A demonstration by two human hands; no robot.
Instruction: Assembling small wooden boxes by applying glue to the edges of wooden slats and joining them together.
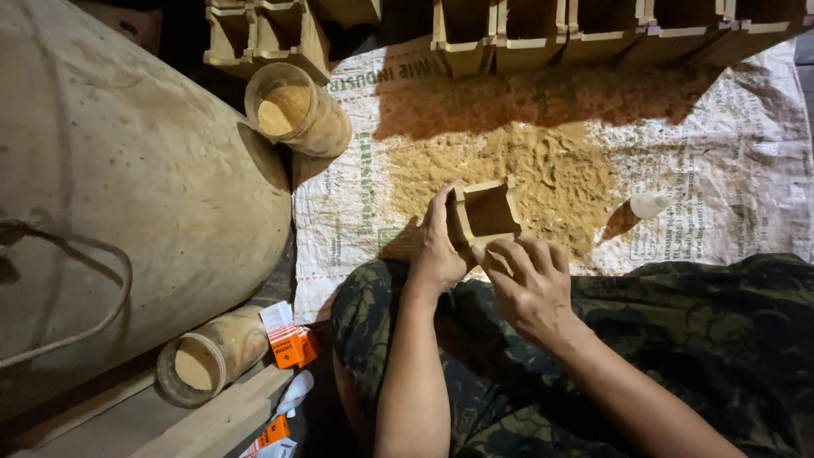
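A small open wooden box (490, 209) sits in front of me over a heap of sawdust (517, 165). My left hand (437, 246) grips the box's left side, thumb up along the wall. Closed against the box's lower front edge, my right hand (530, 280) has its fingers curled at the lower right corner; whether it holds anything small is hidden. Both forearms rest over my lap in camouflage trousers (695, 331).
A printed woven sack (729, 170) lies under the sawdust. Rows of similar wooden boxes (585, 25) line the far edge. A jar of sawdust (292, 110) stands left, another jar (212, 356) lies lower left. A small white bottle (649, 203), an orange packet (292, 343) and a big rounded drum (127, 187) are nearby.
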